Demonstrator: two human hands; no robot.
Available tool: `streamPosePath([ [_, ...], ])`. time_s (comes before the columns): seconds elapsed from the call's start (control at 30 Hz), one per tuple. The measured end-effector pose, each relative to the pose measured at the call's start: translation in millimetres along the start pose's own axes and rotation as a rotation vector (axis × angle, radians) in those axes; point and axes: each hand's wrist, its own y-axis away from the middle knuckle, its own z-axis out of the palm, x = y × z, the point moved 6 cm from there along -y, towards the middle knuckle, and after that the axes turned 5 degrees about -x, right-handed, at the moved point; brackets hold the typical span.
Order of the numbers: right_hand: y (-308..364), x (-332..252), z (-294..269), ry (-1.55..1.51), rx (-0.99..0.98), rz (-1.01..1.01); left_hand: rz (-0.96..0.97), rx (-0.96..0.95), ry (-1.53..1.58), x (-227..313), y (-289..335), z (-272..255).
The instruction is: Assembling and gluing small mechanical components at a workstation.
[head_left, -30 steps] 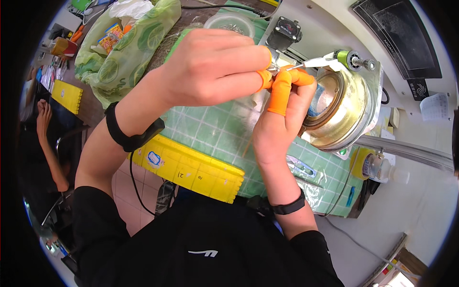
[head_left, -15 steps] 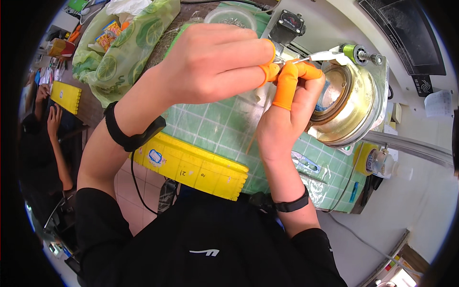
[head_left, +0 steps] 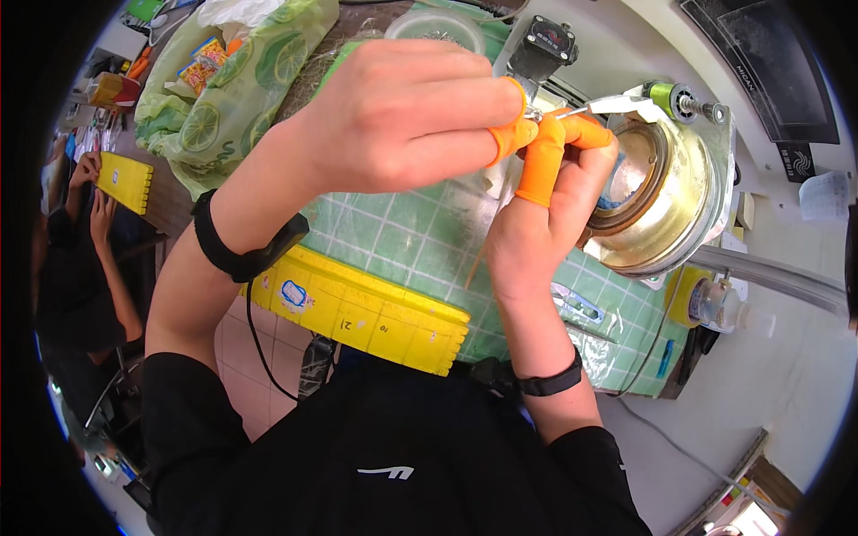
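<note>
My left hand (head_left: 402, 116) and right hand (head_left: 545, 205), orange-capped fingertips (head_left: 509, 138) meeting, pinch one small metal part (head_left: 534, 114) beside the brass drum (head_left: 661, 205), above the green mat (head_left: 402, 241).

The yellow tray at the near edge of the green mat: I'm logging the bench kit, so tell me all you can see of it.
The yellow tray is a long, flat block that looks like moulded plastic, with a toothed near edge, small stickers and markings on top. It lies slanted across the near edge of the green gridded mat, below the left hand and partly under that forearm. Neither hand touches it; a black cable hangs in front of its left end. A similar yellow piece lies far left by another person.
</note>
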Motion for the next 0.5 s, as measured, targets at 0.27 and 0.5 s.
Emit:
streamPosePath([
  [0.27, 4, 8, 0, -0.209, 0.017, 0.152, -0.060, -0.026, 0.018, 2, 0, -11],
  [0.5, 6, 7, 0, -0.268, -0.021, 0.220, -0.713, -0.222, 0.127, -4, 33, -40],
])
